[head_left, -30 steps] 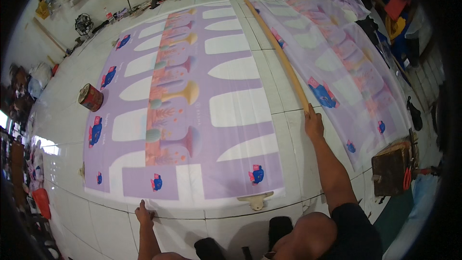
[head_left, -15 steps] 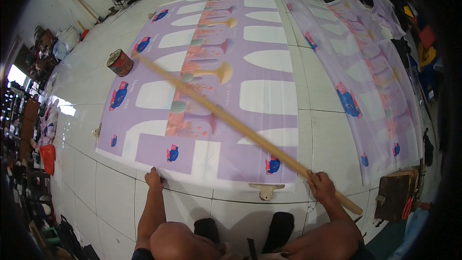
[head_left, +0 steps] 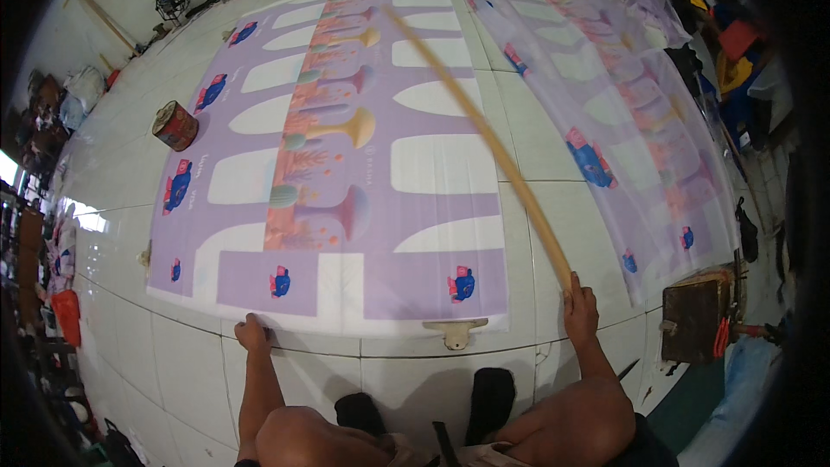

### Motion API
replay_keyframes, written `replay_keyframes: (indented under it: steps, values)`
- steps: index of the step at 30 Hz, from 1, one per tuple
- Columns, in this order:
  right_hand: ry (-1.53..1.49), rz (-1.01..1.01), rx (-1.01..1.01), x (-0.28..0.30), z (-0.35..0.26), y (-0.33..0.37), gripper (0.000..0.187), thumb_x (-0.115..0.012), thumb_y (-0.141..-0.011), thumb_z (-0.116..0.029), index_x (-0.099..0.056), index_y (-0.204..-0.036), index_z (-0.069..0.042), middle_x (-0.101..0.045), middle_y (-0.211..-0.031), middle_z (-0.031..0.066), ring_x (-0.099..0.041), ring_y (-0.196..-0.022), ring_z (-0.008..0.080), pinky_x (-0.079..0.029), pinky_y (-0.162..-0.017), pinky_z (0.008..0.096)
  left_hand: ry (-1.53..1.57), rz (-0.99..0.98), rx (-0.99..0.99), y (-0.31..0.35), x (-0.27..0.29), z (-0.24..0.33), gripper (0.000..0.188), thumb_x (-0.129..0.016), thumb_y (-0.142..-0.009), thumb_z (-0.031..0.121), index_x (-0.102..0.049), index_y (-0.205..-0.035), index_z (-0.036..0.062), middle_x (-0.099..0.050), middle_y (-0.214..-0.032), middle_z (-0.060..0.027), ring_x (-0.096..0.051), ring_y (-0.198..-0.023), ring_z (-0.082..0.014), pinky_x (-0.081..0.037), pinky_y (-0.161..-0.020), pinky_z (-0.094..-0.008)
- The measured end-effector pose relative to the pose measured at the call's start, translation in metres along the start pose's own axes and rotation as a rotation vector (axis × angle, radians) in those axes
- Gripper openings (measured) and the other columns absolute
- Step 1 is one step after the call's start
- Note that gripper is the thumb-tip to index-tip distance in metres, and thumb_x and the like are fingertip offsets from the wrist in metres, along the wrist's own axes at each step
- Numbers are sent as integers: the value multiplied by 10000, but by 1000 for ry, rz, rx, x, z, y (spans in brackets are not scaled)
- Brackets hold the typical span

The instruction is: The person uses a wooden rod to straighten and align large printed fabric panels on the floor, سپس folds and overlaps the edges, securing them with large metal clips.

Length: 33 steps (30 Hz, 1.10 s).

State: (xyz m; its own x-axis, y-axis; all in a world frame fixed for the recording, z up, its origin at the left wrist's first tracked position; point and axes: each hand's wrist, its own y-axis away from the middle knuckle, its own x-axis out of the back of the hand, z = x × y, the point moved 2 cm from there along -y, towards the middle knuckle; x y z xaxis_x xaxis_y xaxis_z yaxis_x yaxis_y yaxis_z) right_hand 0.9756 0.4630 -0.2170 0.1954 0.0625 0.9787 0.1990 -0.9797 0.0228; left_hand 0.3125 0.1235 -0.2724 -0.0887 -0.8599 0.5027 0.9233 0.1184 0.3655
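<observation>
A large printed lilac fabric sheet (head_left: 346, 294) lies spread on the floor, with white shapes, a coral-and-mushroom strip and small blue-and-pink figures. My right hand (head_left: 580, 307) is closed around the near end of a long wooden stick (head_left: 510, 169), which slants up and away over the sheet's right side. At the sheet's near edge, left of the middle, my left hand (head_left: 252, 331) is closed; what its fingers hold is hidden, though a dark bit shows beside them. A metal clip (head_left: 456, 335) grips the near edge farther right. An old reddish can (head_left: 175, 126) stands at the left edge.
A second, wrinkled printed sheet (head_left: 605, 112) lies to the right. Near it rests a dark worn box-like block (head_left: 694, 320). My feet (head_left: 491, 402) are on the white tiles close to the sheet. Piled goods line the left side; a small fan (head_left: 172, 2) stands far left.
The stick has swung from lying diagonally across the sheet toward the right, its far end now farther away. My right hand has risen slightly with it; my left hand stays at the near edge.
</observation>
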Motion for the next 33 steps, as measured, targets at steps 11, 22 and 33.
replay_keyframes:
  steps: [11,22,33]
  values:
    - [-164,141,-1,14,-23,-35,533,-537,-983,-223,-373,-1489,-184,-565,-970,163,-578,-857,342,-503,-756,442,-523,167,-584,48,13,12,689,-663,-881,318,-385,-1403,-35,-375,-1423,-291,-382,-1318,-429,-364,-1077,-485]
    - [-73,-43,352,-10,-174,-146,472,-566,-954,-272,-467,-1415,-299,-524,-1012,133,-567,-930,322,-535,-751,458,-699,-154,-749,62,-2,17,650,-673,-879,298,-442,-1396,-21,-293,-1497,-297,-274,-1398,-443,-273,-1139,-489]
    - [-93,13,-18,-32,-135,-257,520,-506,-986,-306,-362,-1486,-310,-545,-1006,226,-602,-903,388,-509,-823,487,-583,-223,-769,61,15,19,622,-664,-886,240,-424,-1388,-38,-313,-1483,-288,-297,-1385,-434,-267,-1141,-482]
